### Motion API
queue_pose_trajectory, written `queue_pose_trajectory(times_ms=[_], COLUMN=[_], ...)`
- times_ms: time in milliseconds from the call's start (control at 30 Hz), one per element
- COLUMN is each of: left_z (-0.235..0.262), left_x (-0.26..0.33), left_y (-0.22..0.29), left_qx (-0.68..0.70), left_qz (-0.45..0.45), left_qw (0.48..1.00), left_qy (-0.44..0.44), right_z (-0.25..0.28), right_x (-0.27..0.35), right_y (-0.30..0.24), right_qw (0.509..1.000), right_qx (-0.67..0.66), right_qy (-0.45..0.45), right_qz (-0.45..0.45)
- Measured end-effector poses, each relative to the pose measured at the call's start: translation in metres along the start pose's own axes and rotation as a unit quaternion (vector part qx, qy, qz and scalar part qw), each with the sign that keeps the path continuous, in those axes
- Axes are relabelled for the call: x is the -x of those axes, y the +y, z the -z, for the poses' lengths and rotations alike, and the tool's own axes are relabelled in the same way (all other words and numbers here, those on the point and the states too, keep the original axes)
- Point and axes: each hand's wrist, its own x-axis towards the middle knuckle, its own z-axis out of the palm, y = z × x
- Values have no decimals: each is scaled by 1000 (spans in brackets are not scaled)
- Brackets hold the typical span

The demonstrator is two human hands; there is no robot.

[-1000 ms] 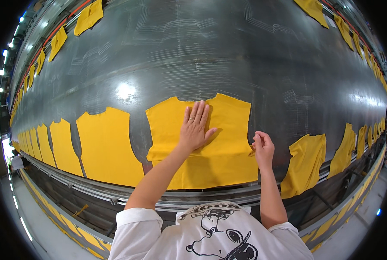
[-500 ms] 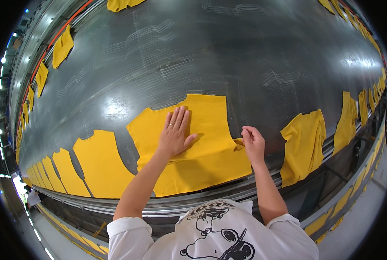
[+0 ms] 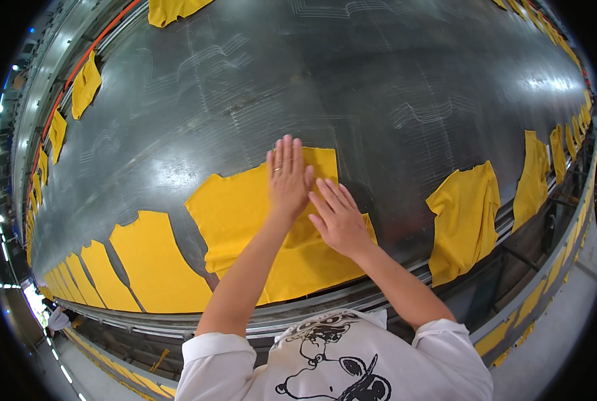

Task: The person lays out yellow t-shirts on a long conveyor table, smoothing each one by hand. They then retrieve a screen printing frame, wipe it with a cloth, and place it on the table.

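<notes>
Centrally, at the near edge of a dark, scratched table (image 3: 325, 87): one yellow fabric piece (image 3: 235, 204), directly before the wearer. Lies mostly flat; shows an uneven upper edge and a fold running across the lower part.

Left hand (image 3: 286, 177): opened flat, palm down, fingers straight and close together, ring on one finger. Reaches across the upper edge of the piece, fingertips projecting past the cloth, over the dark surface. Has hold of nothing visible.

Right hand (image 3: 342, 220): opened, palm down, fingers extended and slightly parted, thumb set apart. Lies over the right part of the same piece, fingertips just beside the left thumb. Grips nothing visible. Pressure of either palm on the cloth: impossible to tell.

To the left, along the near edge: row of smooth yellow panels (image 3: 153, 260), shrinking into the distance.

To the right, well apart from the central piece: rumpled yellow piece (image 3: 464, 224), creased throughout, with further pieces beyond.

Below: white shirt (image 3: 439, 374), black cartoon print on the front.
</notes>
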Motion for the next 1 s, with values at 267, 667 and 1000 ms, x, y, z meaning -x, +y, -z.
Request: queue_pose_trajectory(times_ms=[267, 667, 1000], left_z=[43, 51, 71], left_x=[110, 95, 117], left_y=[-91, -145, -148], left_qx=[-41, -57, -5], left_qz=[71, 122, 191], left_qw=[995, 991, 980], left_qy=[-48, -2, 64], right_z=[-23, -60, -47], right_x=[-61, -95, -84], right_y=[54, -1, 16], right_qw=[980, 967, 995], right_qx=[179, 170, 93], right_qy=[-91, -118, 1], right_qz=[12, 145, 32])
